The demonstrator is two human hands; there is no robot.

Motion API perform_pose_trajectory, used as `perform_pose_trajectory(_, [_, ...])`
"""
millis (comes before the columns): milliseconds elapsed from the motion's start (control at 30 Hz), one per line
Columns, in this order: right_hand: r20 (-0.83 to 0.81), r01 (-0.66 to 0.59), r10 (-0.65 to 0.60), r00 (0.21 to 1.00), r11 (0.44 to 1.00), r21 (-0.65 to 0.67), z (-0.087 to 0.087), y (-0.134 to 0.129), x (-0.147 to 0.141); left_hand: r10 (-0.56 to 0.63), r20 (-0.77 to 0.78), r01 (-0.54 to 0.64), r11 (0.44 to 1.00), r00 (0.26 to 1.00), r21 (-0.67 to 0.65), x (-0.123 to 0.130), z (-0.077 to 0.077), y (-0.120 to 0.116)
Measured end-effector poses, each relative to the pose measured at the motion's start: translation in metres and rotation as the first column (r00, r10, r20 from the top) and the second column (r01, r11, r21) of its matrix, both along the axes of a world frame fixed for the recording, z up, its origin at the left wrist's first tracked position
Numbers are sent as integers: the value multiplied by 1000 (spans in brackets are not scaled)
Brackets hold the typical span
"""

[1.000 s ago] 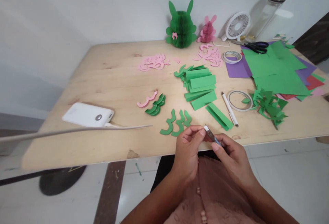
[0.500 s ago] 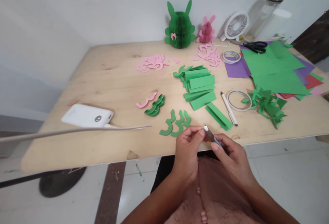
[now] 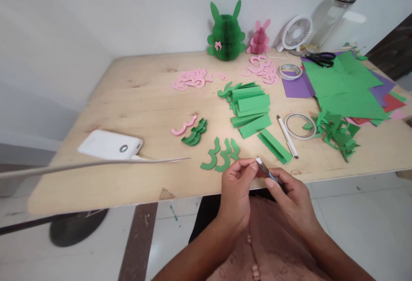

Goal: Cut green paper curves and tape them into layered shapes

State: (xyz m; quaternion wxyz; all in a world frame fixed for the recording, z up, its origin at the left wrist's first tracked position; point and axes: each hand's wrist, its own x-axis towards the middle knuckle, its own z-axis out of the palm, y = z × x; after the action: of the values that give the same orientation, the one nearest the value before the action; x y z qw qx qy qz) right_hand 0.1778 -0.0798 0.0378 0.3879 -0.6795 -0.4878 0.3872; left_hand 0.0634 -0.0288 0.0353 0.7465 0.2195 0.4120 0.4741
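My right hand [image 3: 291, 197] is closed round a slim tool [image 3: 265, 170] with a grey metal end and a blue handle; its exact kind is unclear. A small white piece [image 3: 259, 160] shows at the tool's tip. There my left hand [image 3: 237, 186] has thumb and forefinger pinched together, touching or almost touching the piece; whatever lies between the fingers is mostly hidden. Just left of the hands lie wavy green paper cutouts [image 3: 222, 155]. Beyond the fingers rests a folded green paper strip [image 3: 274, 146], beside a white pen [image 3: 287, 137] and a tape roll [image 3: 301, 126].
Folded green strips [image 3: 252, 105] and pink cutouts [image 3: 191, 79] lie mid-table. Behind stand a green paper rabbit [image 3: 226, 36], a pink one [image 3: 259, 40] and a small fan [image 3: 296, 32]. Black scissors [image 3: 322, 59] lie on coloured sheets [image 3: 344, 85]. A white power bank [image 3: 107, 144] is at left.
The whole view has shifted very slightly. Both hands keep the same grip at the tool's tip, with hardly any visible movement.
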Motion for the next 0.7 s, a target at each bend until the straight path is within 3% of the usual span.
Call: perform_pose_trajectory(700, [27,32,-32,999,999,18,2,1,-2,40,6,-40,998,999,-56,4,4,0])
